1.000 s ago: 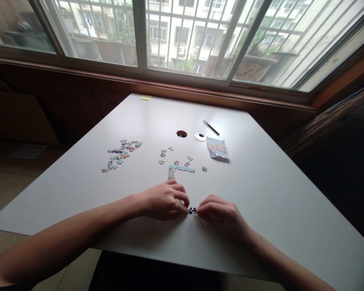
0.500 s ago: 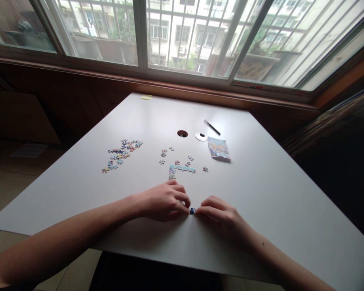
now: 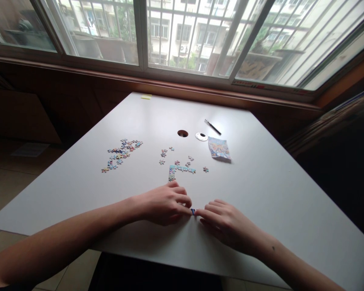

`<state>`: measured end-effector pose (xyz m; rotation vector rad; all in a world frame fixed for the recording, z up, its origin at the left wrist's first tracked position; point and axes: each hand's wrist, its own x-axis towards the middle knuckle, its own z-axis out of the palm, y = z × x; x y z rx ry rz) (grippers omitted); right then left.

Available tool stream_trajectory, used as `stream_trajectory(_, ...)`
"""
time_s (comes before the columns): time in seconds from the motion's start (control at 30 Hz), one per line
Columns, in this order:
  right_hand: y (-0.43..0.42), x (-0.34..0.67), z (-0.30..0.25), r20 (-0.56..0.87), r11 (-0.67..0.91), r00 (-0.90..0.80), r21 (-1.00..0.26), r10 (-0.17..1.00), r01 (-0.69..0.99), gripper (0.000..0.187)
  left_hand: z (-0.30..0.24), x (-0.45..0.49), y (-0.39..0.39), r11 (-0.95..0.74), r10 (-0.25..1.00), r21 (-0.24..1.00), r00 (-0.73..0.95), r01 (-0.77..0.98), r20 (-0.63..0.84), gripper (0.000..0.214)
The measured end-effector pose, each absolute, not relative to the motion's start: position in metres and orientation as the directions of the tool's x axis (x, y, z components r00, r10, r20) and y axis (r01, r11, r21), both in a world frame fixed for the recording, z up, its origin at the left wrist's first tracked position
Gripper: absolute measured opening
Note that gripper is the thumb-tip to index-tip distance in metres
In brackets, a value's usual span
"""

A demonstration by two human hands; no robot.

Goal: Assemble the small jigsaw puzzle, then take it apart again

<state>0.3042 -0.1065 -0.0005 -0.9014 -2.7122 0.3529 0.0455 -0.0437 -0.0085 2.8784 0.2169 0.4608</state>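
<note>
A small dark blue jigsaw puzzle piece (image 3: 193,211) lies on the white table between my fingertips. From its left side my left hand (image 3: 170,202) presses on it, fingers curled. My right hand (image 3: 223,218) touches the piece's right edge with the index fingertip, the other fingers bent. Just beyond my left hand is a joined corner of puzzle border (image 3: 182,168), light blue along the top; its lower left end runs behind my hand. Several loose puzzle pieces (image 3: 188,164) are scattered around this corner.
A heap of puzzle pieces (image 3: 121,154) lies to the left on the table (image 3: 255,182). At the back right are a printed picture sheet (image 3: 219,148), a black pen (image 3: 212,126) and a round metal cover (image 3: 201,136) beside a cable hole (image 3: 182,133). A yellow note (image 3: 146,97) sits at the far edge.
My right hand has shifted slightly, and its index finger now points more straight at the blue piece. The left hand has moved very slightly. Other pieces stay where they were.
</note>
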Motion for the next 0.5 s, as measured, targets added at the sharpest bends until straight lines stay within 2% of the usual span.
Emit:
stream_trajectory(0.1, -0.093, 0.309, 0.009, 0.055, 0.635, -0.742, -0.562, 0.668, 0.530, 0.024, -0.009, 0.048, -0.047, -0.969, 0.181, 0.217, 0.945, 0.123, 0.272, 0.033)
stream_trajectory(0.17, -0.074, 0.314, 0.011, 0.057, 0.538, -0.682, -0.664, 0.729, 0.519, 0.021, -0.009, 0.050, -0.050, -0.968, 0.194, 0.210, 0.943, 0.139, 0.269, 0.037)
stream_trajectory(0.27, -0.037, 0.324, 0.002, 0.216, 0.463, -0.437, -0.644, 0.873, 0.609, 0.020, -0.009, 0.051, -0.052, -0.964, 0.204, 0.226, 0.935, 0.140, 0.291, 0.034)
stream_trajectory(0.33, -0.013, 0.331, -0.010, 0.363, 0.454, -0.282, -0.595, 0.888, 0.663, 0.018, -0.009, 0.049, -0.048, -0.950, 0.252, 0.263, 0.909, 0.168, 0.332, 0.027)
stream_trajectory(0.43, 0.007, 0.341, -0.026, 0.508, 0.410, -0.108, -0.530, 0.854, 0.743, 0.015, -0.010, 0.039, -0.030, -0.886, 0.449, 0.323, 0.788, 0.331, 0.422, 0.014)
stream_trajectory(0.5, 0.011, 0.348, -0.033, 0.501, 0.416, -0.140, -0.495, 0.854, 0.763, 0.016, -0.013, 0.029, -0.013, -0.804, 0.594, 0.360, 0.650, 0.472, 0.474, 0.011)
